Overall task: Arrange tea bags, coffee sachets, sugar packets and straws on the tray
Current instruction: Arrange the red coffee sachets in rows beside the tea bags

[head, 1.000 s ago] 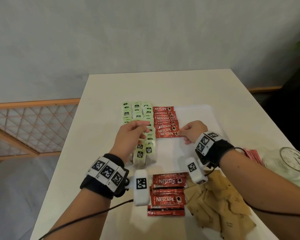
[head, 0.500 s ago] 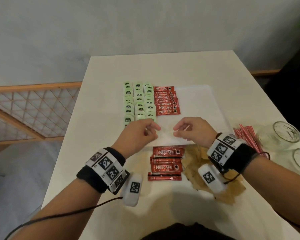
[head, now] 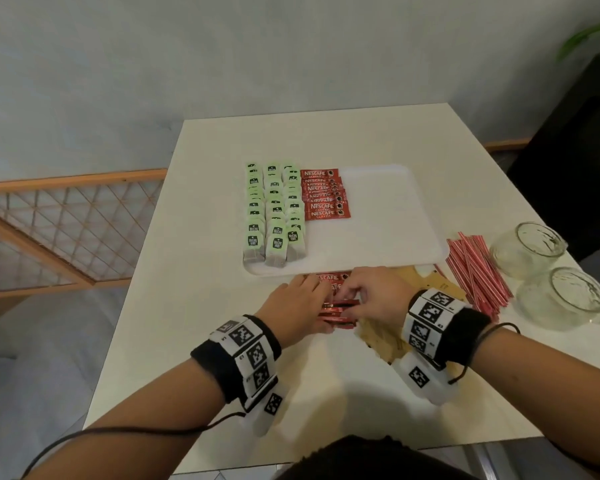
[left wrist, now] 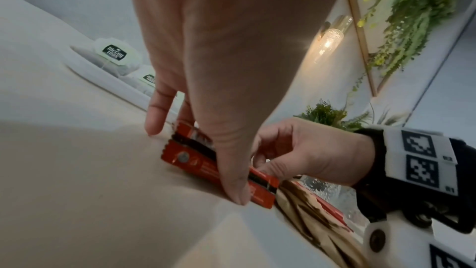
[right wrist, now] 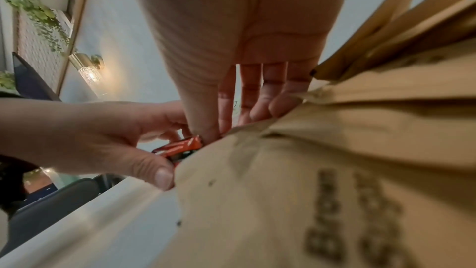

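Note:
On the white tray (head: 395,223) lie three columns of green tea bags (head: 274,209) and a row of red coffee sachets (head: 324,194) beside them. In front of the tray a loose stack of coffee sachets (head: 338,311) lies on the table. My left hand (head: 302,303) grips this stack (left wrist: 190,160) from the left, thumb on its near side and fingers on its far side. My right hand (head: 371,299) pinches the stack's right end (right wrist: 180,148). Brown sugar packets (head: 381,336) lie under my right wrist. Red straws (head: 475,271) lie to the right of the tray.
Two glass jars (head: 530,251) (head: 575,296) lie at the table's right edge beyond the straws. The tray's right half is bare. A wooden lattice rail (head: 66,230) stands left of the table, and a wall runs behind it.
Both hands have drawn back from the tray toward me and come down onto the loose coffee sachets, which they now grip together. The head view has tilted down.

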Demonstrator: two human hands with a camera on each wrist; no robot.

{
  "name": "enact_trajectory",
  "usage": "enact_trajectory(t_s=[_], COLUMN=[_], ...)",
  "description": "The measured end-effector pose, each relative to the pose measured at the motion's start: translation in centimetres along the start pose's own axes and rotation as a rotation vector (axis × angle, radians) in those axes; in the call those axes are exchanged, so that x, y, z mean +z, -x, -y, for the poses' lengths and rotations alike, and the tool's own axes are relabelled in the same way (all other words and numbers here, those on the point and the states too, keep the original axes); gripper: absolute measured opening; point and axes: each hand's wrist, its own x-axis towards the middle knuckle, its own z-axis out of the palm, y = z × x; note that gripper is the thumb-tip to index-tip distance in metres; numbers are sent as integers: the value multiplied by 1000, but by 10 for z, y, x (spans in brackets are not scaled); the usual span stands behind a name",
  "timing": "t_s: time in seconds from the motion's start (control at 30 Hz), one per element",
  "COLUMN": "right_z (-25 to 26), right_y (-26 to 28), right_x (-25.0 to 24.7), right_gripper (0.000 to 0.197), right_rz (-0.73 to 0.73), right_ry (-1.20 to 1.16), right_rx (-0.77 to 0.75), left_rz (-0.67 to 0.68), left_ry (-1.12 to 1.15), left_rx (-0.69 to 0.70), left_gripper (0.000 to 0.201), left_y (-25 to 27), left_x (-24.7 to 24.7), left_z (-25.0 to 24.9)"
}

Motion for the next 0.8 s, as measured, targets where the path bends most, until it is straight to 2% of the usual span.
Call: enact_trajectory(t_s=[0.23, 0.37, 0.5, 0.6, 0.7, 0.8], right_z=[5, 0, -17, -23, -26, -28], right_y=[6, 6, 8, 12, 15, 15], right_x=[-1, -11, -25, -28, -26, -22], right_gripper=[16, 20, 18, 19, 23, 27], right_rz=[-8, -22, -69, -134, -204, -228], right_ry=[45, 140, 126, 30, -221, -366], right_rx=[-11, 39, 106, 141, 213, 262], left_rz=[7, 50, 131, 167, 184, 231], left_ry=[-180, -35, 6, -47, -70, 32], left_rx=[26, -73, -179, -227, -225, -258], left_gripper=[37, 27, 32, 32, 31, 30], left_y=[-3, -7, -9, -10, -10, -9], left_x=[0, -5, -12, -15, -15, -24], left_z=[-14, -19, -22, -24, -26, -24])
